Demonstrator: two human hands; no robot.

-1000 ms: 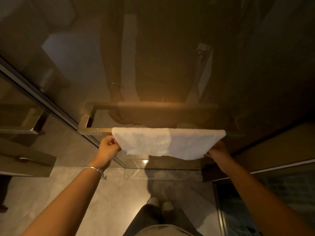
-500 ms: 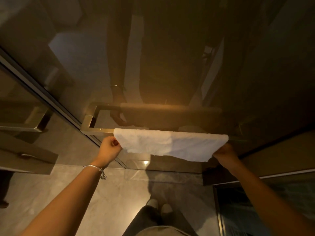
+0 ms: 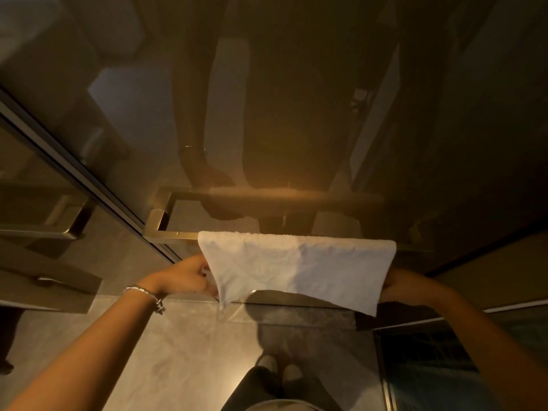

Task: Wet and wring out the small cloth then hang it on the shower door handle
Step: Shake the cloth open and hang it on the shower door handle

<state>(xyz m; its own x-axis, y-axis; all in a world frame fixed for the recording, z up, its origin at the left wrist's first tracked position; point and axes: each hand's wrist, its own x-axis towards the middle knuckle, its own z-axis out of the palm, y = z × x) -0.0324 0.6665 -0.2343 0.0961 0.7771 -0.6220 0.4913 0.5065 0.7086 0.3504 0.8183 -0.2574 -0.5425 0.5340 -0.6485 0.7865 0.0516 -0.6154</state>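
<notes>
A small white cloth (image 3: 296, 265) hangs folded over the brass shower door handle (image 3: 169, 234), spread flat along the bar. My left hand (image 3: 186, 275) pinches the cloth's lower left edge. At the cloth's lower right edge is my right hand (image 3: 397, 284), partly hidden behind the fabric and gripping it. The handle's right part is covered by the cloth.
The dark glass shower door (image 3: 296, 114) reflects my arms and the cloth. A second glass panel with another handle (image 3: 59, 229) stands at the left. Below are a grey tiled floor (image 3: 178, 351), my feet (image 3: 278, 369), and a dark mat (image 3: 430, 360) at the right.
The front flap of the cloth hangs lower than before, pulled down by both hands. My hands have slid down along its side edges.
</notes>
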